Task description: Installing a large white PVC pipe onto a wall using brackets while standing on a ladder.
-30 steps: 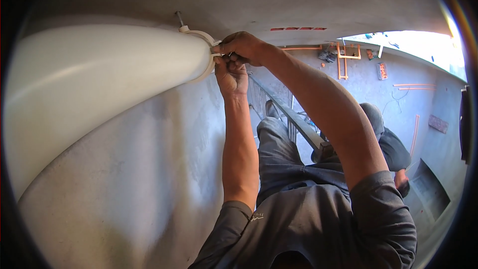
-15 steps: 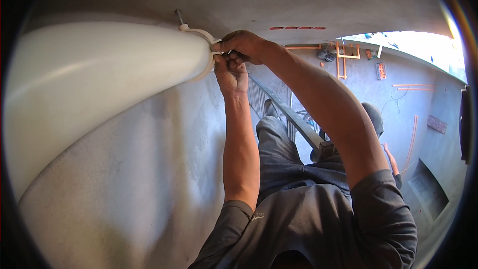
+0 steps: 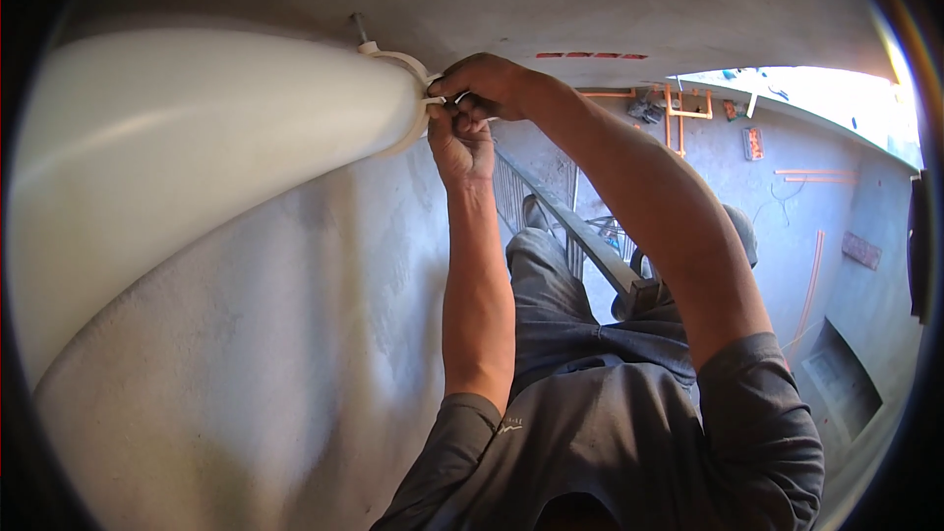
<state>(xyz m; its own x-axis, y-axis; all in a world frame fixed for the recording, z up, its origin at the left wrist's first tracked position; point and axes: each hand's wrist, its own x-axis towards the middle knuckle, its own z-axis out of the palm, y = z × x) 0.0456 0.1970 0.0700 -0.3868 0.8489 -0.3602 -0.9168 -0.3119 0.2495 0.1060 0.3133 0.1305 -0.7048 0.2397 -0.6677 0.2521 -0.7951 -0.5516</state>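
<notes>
A large white pipe (image 3: 216,128) runs along the upper left, with a cream plastic pipe clamp (image 3: 395,61) around its end nearest my hands. A metal rod (image 3: 359,28) joins the clamp's top to the ceiling. My right hand (image 3: 484,85) reaches over from the right, its fingers pinched at the clamp's open ends. Just below, my left hand (image 3: 460,147) points up, thumb and fingers closed against the lower clamp end. Whatever small part lies between the fingertips is mostly hidden by them.
The grey ceiling (image 3: 610,0) is close above, and a plastered wall (image 3: 236,334) stands at left. A metal ladder or scaffold rail (image 3: 580,236) slopes below by my legs. On the floor far below lie orange pipes (image 3: 814,177) and a red crate (image 3: 753,144). A bright opening is at upper right.
Both hands stay at the clamp; the fingers shift slightly, and my right hand's fingers bend closer over the clamp ends. Another person's arm, seen below at right before, is out of sight now.
</notes>
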